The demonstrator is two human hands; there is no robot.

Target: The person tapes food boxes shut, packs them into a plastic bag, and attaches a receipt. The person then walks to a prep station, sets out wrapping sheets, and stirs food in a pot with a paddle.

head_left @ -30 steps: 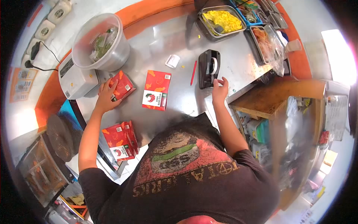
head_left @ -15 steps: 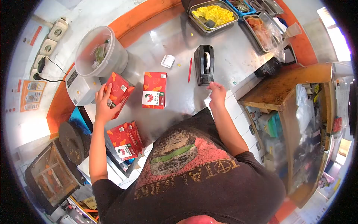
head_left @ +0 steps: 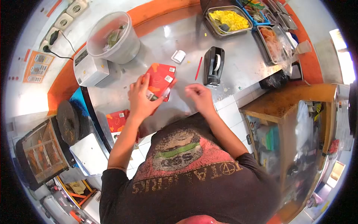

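Red printed cardboard box (head_left: 160,84) is gripped in the left hand (head_left: 141,100), probably to steady it. The right hand (head_left: 200,98), curled and blurred, hides whether it holds anything; a black plastic tape dispenser (head_left: 210,69) stands just beyond, seemingly for easy reach.

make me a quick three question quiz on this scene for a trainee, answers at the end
1. Multiple choice: which hand grips a red box? a) left b) right c) neither
2. True or false: the red pen lies beside the tape dispenser.
3. Fill in: the food in the metal tray nearest the red pen is ____ in colour.

Key: 1. a, the left hand. 2. True. 3. Yellow.
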